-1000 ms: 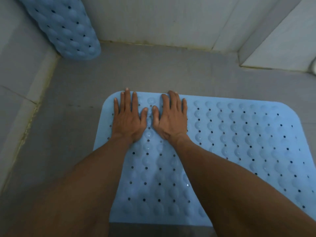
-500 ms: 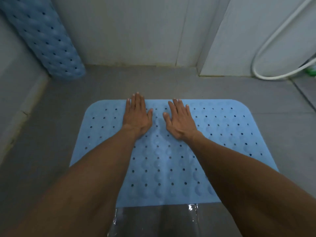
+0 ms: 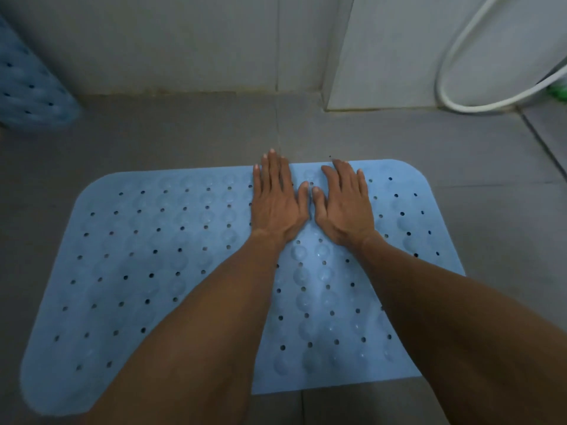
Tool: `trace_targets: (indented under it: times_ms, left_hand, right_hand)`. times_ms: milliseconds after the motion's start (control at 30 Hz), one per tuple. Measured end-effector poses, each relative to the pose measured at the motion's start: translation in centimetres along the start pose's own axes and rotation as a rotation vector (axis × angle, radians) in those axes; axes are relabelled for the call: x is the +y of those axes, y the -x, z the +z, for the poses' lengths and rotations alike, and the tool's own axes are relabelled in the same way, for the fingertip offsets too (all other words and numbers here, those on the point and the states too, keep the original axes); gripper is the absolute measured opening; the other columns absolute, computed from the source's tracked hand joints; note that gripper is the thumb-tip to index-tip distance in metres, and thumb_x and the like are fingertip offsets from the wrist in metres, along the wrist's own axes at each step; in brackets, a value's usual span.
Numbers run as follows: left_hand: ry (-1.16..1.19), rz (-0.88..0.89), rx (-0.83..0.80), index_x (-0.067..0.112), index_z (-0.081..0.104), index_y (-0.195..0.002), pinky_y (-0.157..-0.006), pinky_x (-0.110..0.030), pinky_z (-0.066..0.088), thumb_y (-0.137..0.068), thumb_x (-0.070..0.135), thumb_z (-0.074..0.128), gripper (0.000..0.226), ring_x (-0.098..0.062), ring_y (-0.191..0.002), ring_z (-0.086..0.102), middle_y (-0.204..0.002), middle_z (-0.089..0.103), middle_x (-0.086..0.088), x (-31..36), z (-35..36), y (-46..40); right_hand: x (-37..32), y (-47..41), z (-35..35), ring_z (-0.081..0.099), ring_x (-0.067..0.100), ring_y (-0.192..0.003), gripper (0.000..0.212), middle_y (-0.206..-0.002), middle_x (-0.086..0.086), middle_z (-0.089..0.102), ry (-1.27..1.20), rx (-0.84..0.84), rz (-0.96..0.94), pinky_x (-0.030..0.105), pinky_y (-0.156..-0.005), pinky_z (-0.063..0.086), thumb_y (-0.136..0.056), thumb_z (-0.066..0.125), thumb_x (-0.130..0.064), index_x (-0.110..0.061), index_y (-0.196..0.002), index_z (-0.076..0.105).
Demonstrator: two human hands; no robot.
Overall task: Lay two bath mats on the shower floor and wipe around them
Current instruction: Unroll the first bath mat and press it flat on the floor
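Observation:
A light blue bath mat [image 3: 147, 256] with round holes and bumps lies flat on the grey tiled shower floor [image 3: 478, 185]. My left hand [image 3: 277, 199] and my right hand [image 3: 343, 204] press palm-down, side by side, on the mat near its far edge, right of its middle. Both hands are flat with fingers extended, thumbs nearly touching, holding nothing. A second blue mat [image 3: 29, 87], rolled up, leans in the far left corner against the wall.
Grey tiled walls [image 3: 184, 41] close the far side, with a protruding corner [image 3: 334, 99] at the right. A white hose [image 3: 460, 99] loops down the right wall to the floor. Something green [image 3: 558, 92] shows at the right edge.
My hands slid rightward along the mat's far edge, from its left part to right of centre, thumbs drawing close again. The view shifted, pushing the rolled mat to the left edge.

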State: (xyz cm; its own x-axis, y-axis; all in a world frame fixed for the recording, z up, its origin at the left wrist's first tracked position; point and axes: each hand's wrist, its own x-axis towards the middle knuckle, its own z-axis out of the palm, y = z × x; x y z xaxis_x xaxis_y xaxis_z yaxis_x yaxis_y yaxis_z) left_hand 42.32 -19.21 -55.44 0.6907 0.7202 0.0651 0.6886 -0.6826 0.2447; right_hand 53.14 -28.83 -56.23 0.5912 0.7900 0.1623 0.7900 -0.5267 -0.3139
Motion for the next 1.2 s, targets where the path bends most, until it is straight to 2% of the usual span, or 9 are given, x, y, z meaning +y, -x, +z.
trace_targets:
  times_ms: [200, 367, 467, 600, 700, 933, 1067, 1133, 1200]
  left_hand:
    - [0.016, -0.014, -0.023, 0.002, 0.006, -0.156, -0.124, -0.048, 0.002, -0.102, 0.050, 0.017, 0.073, -0.031, -0.152, -0.005, -0.164, -0.002, -0.020, -0.1, 0.4, -0.2]
    - [-0.012, -0.035, -0.097, 0.005, 0.002, -0.157, -0.124, -0.050, 0.001, -0.100, 0.052, 0.013, 0.075, -0.031, -0.152, -0.010, -0.164, -0.008, -0.019, 0.1, 0.1, -0.4]
    - [-0.035, -0.048, -0.138, 0.007, -0.003, -0.157, -0.124, -0.049, -0.002, -0.100, 0.051, 0.014, 0.074, -0.033, -0.151, -0.012, -0.163, -0.012, -0.020, 0.0, 0.4, -1.1]
    - [-0.030, -0.059, -0.153, 0.004, 0.006, -0.157, -0.123, -0.052, 0.005, -0.101, 0.048, 0.019, 0.073, -0.034, -0.152, -0.007, -0.163, -0.005, -0.022, 0.2, 0.0, -1.2]
    - [0.005, -0.062, -0.162, 0.004, 0.006, -0.157, -0.124, -0.051, 0.004, -0.101, 0.047, 0.022, 0.072, -0.033, -0.152, -0.008, -0.163, -0.005, -0.021, 0.1, 0.2, -1.4]
    - [-0.041, -0.053, -0.187, 0.006, 0.002, -0.157, -0.123, -0.051, -0.002, -0.100, 0.049, 0.013, 0.073, -0.033, -0.152, -0.011, -0.163, -0.008, -0.021, -0.1, 0.3, -1.2]
    - [0.002, -0.048, -0.208, 0.006, -0.001, -0.157, -0.122, -0.048, -0.009, -0.101, 0.051, 0.014, 0.073, -0.030, -0.151, -0.015, -0.163, -0.011, -0.018, -0.5, 0.1, -1.1]
    - [0.106, -0.026, -0.293, 0.007, -0.005, -0.157, -0.121, -0.044, -0.015, -0.102, 0.051, 0.014, 0.072, -0.026, -0.150, -0.021, -0.163, -0.018, -0.014, -0.8, -1.4, -1.2]
    - [0.133, -0.017, -0.293, 0.007, -0.005, -0.157, -0.121, -0.041, -0.017, -0.103, 0.049, 0.013, 0.071, -0.023, -0.150, -0.021, -0.163, -0.019, -0.012, -2.0, -3.2, -0.1]
  right_hand:
    - [0.0, -0.9, -0.5, 0.031, 0.022, -0.145, 0.055, -0.157, 0.003, 0.037, -0.082, -0.073, 0.128, 0.044, -0.123, 0.019, -0.098, 0.035, -0.053, -0.023, -0.143, 0.046]
    - [-0.8, -1.1, -1.1, 0.042, 0.023, -0.136, 0.046, -0.150, 0.004, 0.044, 0.028, -0.052, 0.147, 0.045, -0.116, 0.029, -0.100, 0.041, -0.044, -0.022, -0.138, 0.051]
    - [-0.5, -1.4, -0.7, 0.042, 0.023, -0.136, 0.044, -0.149, 0.004, 0.046, 0.016, -0.037, 0.163, 0.046, -0.118, 0.028, -0.100, 0.044, -0.039, -0.020, -0.138, 0.052]
    - [-1.0, -1.5, -1.1, 0.042, 0.023, -0.136, 0.043, -0.150, 0.004, 0.045, 0.015, -0.060, 0.183, 0.044, -0.119, 0.026, -0.097, 0.050, -0.035, -0.020, -0.137, 0.052]
    - [-1.0, -1.8, -1.0, 0.041, 0.024, -0.136, 0.043, -0.150, 0.005, 0.045, 0.005, -0.049, 0.171, 0.045, -0.118, 0.027, -0.097, 0.050, -0.035, -0.019, -0.137, 0.053]
    - [-0.8, -1.3, -0.6, 0.038, 0.022, -0.138, 0.042, -0.150, 0.002, 0.042, 0.032, -0.026, 0.148, 0.042, -0.119, 0.024, -0.099, 0.045, -0.038, -0.023, -0.138, 0.049]
    - [-0.7, -1.6, -0.9, 0.025, 0.024, -0.148, 0.050, -0.159, 0.005, 0.029, 0.076, -0.156, 0.102, 0.045, -0.123, 0.015, -0.103, 0.031, -0.042, -0.021, -0.148, 0.037]
    - [-0.7, -2.2, -1.6, 0.007, 0.023, -0.155, 0.057, -0.167, 0.006, 0.012, 0.089, -0.313, 0.152, 0.048, -0.126, 0.002, -0.105, 0.022, -0.046, -0.022, -0.157, 0.023]
    - [-1.4, -1.7, -2.2, -0.010, 0.022, -0.156, 0.066, -0.170, 0.005, -0.005, 0.151, -0.411, 0.232, 0.049, -0.125, -0.009, -0.104, 0.015, -0.052, -0.022, -0.161, 0.007]
